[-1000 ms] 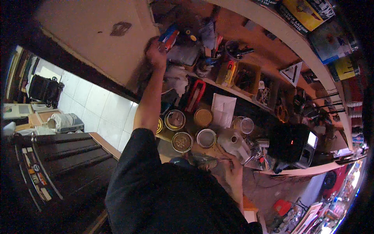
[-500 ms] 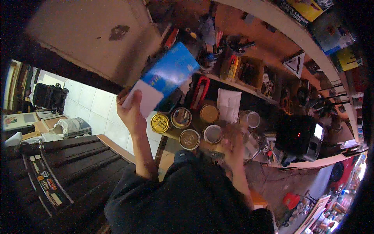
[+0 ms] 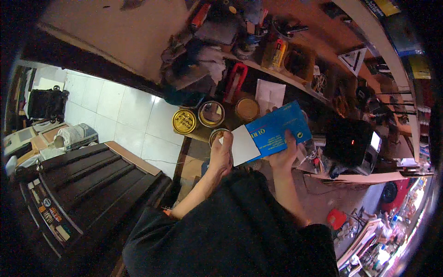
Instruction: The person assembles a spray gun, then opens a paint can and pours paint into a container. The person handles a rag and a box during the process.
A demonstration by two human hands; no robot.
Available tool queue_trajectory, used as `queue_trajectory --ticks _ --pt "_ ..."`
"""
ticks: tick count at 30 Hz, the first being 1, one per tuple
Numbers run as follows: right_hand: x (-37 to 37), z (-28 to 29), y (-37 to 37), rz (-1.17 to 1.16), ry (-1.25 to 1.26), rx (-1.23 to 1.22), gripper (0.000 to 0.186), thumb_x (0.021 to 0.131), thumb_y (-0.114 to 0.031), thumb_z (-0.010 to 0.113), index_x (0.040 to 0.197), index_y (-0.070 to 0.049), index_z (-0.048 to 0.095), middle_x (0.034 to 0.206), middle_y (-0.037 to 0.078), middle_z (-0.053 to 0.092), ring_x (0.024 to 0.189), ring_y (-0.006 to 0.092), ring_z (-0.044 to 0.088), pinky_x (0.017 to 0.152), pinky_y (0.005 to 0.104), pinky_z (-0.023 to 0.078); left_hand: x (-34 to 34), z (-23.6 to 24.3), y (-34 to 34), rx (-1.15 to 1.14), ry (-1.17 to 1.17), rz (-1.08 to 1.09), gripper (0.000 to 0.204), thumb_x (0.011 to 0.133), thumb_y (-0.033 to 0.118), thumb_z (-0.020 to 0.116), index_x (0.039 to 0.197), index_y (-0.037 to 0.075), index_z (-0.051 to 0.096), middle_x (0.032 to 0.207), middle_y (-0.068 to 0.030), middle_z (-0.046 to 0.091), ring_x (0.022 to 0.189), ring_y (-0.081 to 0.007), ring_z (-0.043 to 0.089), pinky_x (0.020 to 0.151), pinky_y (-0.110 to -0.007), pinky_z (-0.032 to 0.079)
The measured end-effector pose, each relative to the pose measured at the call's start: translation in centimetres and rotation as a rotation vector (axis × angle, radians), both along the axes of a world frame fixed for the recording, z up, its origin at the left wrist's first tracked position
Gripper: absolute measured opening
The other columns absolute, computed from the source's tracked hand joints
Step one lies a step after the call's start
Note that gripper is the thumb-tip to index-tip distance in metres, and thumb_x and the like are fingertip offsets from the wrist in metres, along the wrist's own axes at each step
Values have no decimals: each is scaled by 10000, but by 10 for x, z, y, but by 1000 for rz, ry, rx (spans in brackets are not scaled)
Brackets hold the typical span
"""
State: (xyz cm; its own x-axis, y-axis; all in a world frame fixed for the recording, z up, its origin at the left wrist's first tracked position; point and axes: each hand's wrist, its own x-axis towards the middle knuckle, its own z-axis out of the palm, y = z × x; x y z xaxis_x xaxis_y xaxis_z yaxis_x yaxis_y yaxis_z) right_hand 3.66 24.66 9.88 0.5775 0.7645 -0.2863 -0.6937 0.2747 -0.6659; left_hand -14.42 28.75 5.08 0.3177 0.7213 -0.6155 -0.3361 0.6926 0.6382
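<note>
Between my two hands is a flat blue printed packet (image 3: 278,129) with a plain white card-like section (image 3: 245,145) at its left end; whether the two are one piece I cannot tell. My left hand (image 3: 222,154) is closed on the white end, thumb on top. The blue end is gripped by my right hand (image 3: 284,154), its thumb lying across the face. Beyond the left hand stand round tins: one with a gold lid (image 3: 184,121), one with a silver rim (image 3: 211,114) and one with a brown top (image 3: 247,109). Another tin (image 3: 217,137) is partly hidden behind my left hand.
A red-handled tool (image 3: 236,81) and a white paper (image 3: 270,93) lie behind the tins. Grey cloths (image 3: 198,64) are heaped on the far left of the bench. A dark device with a lit red display (image 3: 353,143) stands at right. Shelves with tools run along the back.
The packet has come down from the upper left to in front of my body. My right hand, free before, now grips its blue end; my left hand still holds the white end.
</note>
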Motion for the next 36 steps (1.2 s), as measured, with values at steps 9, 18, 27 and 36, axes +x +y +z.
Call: queue_trajectory --ticks 9,18,27,36 --pt "2 59 11 -137 -272 -105 625 938 -378 592 1407 3 432 1417 215 497 1306 344 493 1112 485 380 30 48 13 29 -262 147 611 905 272 736 1310 -6 374 1120 -105 571 1032 -141 584 883 -303 487" --pt "36 62 -13 -44 1 341 972 815 -605 675 1550 -136 246 1573 253 244 1446 441 255 1158 618 240 52 89 38 807 -60 -318 1240 603 149 940 1480 65 67 1422 -146 363 1318 -279 428 1090 -429 389" --pt "73 95 -56 -255 -274 466 1085 781 -714 644 1560 -125 171 1522 276 301 1432 455 267 1154 611 261 91 106 21 782 -220 -687 1252 637 174 925 1513 27 41 1489 -152 337 1384 -283 385 1125 -407 351" --pt "92 110 -140 -698 -383 353 1051 805 -814 505 1508 -70 266 1461 227 417 1375 420 385 1148 593 294 192 118 -60 182 -861 -184 1003 839 806 428 1510 71 305 1465 -167 437 1368 -325 423 1151 -479 325"
